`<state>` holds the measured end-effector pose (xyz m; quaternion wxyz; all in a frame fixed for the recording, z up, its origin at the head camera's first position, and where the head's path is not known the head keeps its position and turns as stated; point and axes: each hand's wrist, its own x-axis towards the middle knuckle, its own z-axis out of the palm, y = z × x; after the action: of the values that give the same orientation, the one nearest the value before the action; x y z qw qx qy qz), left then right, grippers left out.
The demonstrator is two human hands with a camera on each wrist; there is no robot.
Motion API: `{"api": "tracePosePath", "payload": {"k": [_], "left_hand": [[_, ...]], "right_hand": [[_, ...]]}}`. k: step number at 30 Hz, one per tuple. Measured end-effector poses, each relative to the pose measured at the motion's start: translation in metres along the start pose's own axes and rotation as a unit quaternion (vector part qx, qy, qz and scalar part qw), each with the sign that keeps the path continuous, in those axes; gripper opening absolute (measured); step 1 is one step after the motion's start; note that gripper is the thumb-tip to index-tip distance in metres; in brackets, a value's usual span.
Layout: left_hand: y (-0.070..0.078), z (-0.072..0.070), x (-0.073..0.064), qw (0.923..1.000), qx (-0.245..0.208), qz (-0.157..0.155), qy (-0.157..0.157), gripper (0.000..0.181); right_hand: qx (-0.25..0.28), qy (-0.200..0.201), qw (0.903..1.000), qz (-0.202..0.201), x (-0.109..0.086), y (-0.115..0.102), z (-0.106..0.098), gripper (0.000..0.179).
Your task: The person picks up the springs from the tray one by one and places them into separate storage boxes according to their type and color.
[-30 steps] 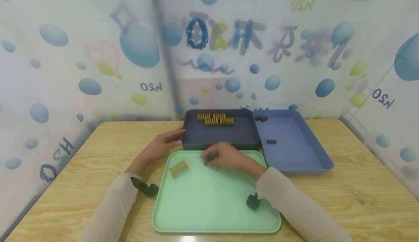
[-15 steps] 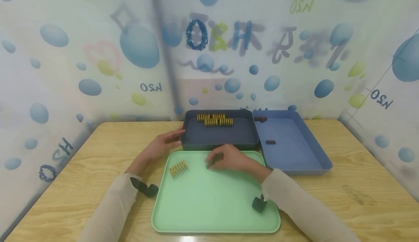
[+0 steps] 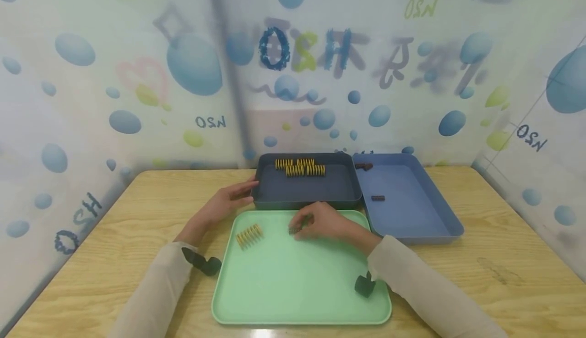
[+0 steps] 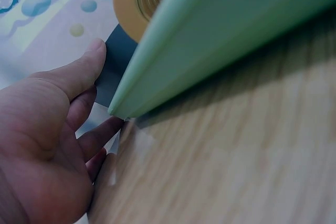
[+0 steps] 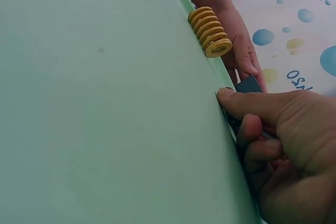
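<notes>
On the green tray (image 3: 297, 282), toward its far edge, my right hand (image 3: 320, 221) pinches a small dark coil spring (image 3: 294, 231) between thumb and fingers; in the right wrist view the right hand (image 5: 294, 140) hides most of that spring. A larger yellow coil spring (image 3: 249, 236) lies on the left part of the same tray. My left hand (image 3: 224, 203) has its fingers extended and touches the left wall of the dark tray (image 3: 311, 190). In the left wrist view, the left hand (image 4: 52, 124) is beside the green tray's corner and holds nothing.
Several yellow springs (image 3: 299, 167) lie at the back of the dark tray. The blue tray (image 3: 412, 195) at right holds a small dark spring (image 3: 378, 198) and more dark pieces (image 3: 364, 166) in its far left corner. A patterned wall sheet (image 3: 293, 99) rises behind the table (image 3: 151, 201).
My right hand has shifted slightly right over the green tray, and the small dark spring at its fingertips shows more clearly now. The left hand stays at the dark tray.
</notes>
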<state>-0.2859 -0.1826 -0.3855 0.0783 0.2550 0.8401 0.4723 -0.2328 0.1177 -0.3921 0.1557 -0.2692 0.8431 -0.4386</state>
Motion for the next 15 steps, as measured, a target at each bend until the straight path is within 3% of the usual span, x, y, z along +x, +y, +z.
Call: {"api": "tracePosePath", "payload": {"k": [4, 15], "left_hand": [[-0.015, 0.000, 0.004, 1.0000, -0.001, 0.003, 0.003, 0.049], [-0.018, -0.001, 0.004, 0.9999, -0.001, 0.010, -0.001, 0.049]], "right_hand": [[0.007, -0.003, 1.0000, 0.006, -0.001, -0.001, 0.000, 0.019], [0.003, -0.005, 1.0000, -0.001, -0.002, 0.001, -0.001, 0.017]]}}
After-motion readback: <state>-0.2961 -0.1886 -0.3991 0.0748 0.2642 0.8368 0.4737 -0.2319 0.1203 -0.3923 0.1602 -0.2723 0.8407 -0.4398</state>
